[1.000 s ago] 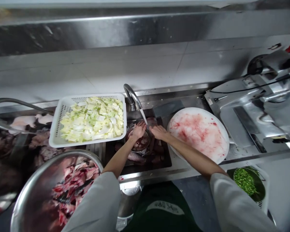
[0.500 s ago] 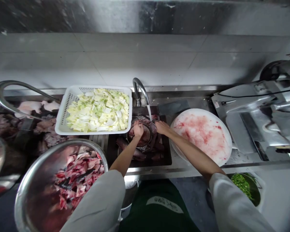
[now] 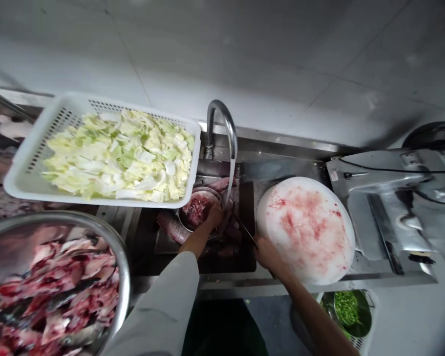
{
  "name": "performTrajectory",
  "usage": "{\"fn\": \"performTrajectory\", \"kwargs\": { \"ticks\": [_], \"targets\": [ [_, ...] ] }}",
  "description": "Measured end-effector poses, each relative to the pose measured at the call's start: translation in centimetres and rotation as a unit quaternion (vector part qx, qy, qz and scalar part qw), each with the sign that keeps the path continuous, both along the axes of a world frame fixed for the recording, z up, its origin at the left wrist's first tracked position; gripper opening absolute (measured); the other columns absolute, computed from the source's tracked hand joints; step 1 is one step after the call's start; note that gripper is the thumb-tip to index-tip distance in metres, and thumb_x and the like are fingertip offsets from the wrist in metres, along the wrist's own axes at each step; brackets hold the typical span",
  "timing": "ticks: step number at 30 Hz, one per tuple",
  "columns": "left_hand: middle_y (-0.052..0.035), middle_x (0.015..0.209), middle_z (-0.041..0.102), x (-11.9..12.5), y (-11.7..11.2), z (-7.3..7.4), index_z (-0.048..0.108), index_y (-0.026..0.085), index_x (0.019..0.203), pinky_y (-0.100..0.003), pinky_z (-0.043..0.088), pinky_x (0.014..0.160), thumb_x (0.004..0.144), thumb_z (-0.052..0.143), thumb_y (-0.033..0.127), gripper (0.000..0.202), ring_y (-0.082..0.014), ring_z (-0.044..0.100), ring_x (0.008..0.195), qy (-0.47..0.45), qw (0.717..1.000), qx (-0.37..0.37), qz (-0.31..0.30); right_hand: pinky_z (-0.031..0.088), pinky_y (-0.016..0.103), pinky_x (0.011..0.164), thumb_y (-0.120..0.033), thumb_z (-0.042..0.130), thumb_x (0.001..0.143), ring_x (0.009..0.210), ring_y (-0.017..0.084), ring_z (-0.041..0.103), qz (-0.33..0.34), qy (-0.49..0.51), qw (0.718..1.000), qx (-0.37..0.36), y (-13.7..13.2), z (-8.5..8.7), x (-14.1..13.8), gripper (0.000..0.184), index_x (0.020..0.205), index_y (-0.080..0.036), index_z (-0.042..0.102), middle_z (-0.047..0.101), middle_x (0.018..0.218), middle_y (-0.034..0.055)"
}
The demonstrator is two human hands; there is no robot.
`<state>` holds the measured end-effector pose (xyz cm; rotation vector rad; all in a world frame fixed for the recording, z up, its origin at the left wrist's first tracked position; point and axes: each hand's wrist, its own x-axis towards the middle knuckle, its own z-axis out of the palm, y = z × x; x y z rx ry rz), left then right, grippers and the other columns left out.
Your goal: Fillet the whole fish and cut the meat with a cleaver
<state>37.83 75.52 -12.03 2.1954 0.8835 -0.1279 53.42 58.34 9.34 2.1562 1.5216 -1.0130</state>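
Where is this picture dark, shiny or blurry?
In the head view, the sink is dim, and the left hand there looks soft, its fingers hard to make out; same view, the curved tap carries bright glints, a shadow darkens the wall beside the machine, and the right-hand corners fade dark.

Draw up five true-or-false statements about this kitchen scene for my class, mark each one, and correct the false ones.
1. Water runs from the tap. True.
2. The basket holds whole carrots. False: the basket holds chopped pale-green leaves.
3. The round board has red stains. True.
4. The left hand lies on the round board. False: the left hand is at the pot.
5. The right hand is empty. False: the right hand grips a thin tool.
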Motion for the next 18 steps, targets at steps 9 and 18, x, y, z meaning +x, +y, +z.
{"fn": "performTrajectory", "kwargs": {
  "ticks": [9,18],
  "targets": [
    [-0.0075,0.152,0.066,-8.1,2.9,-2.1,0.083,0.029,0.115,-0.067,0.002,0.135,0.086,0.06,0.011,0.041,-0.0375,0.03,0.164,0.072,0.997,0.021,-0.025,0.044,0.028,0.087,-0.01,0.052,0.1,0.108,0.026,0.075,-0.05,0.045,0.998,-0.02,-5.3,-2.1,-0.4,0.033,0.126,-0.013,0.071,0.08,0.111,0.0167],
    [-0.0161,0.122,0.079,-2.7,3.9,2.7,0.079,0.017,0.11,-0.051,0.047,0.12,0.1,0.054,0.024,0.028,-0.0327,0.063,0.136,0.003,0.974,-0.006,0.228,0.049,0.025,0.07,-0.013,0.053,0.098,0.086,0.023,0.076,-0.217,0.1,0.97,0.034,-4.9,-4.1,-1.1,0.024,0.113,-0.013,0.072,0.08,0.101,0.015]
  ]
}}
